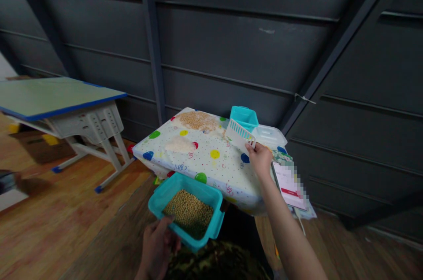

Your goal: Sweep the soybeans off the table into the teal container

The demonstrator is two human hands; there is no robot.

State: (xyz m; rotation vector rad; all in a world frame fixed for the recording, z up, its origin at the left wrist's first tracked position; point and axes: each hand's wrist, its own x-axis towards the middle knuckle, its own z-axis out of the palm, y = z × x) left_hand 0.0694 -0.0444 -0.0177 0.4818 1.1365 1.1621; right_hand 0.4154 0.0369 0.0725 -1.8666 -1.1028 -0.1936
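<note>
My left hand (157, 245) grips the near rim of a teal plastic box (155, 200) filled with tan beans (189, 212), held below the table's near edge over my lap. My right hand (260, 158) reaches out over the table and pinches a white slotted basket (239, 134), tilted in the air. Behind the basket stands a second teal box (244, 117) beside a clear lid (269, 135). On the polka-dot tablecloth (201, 161) lie a pile of tan beans (197, 120) and a pale patch of white grains (178, 143).
A phone (289, 185) with a lit screen lies at the table's right edge. A green-topped desk (49, 97) with blue trim stands to the left on the wooden floor (66, 218). A dark panelled wall (231, 42) runs close behind the table.
</note>
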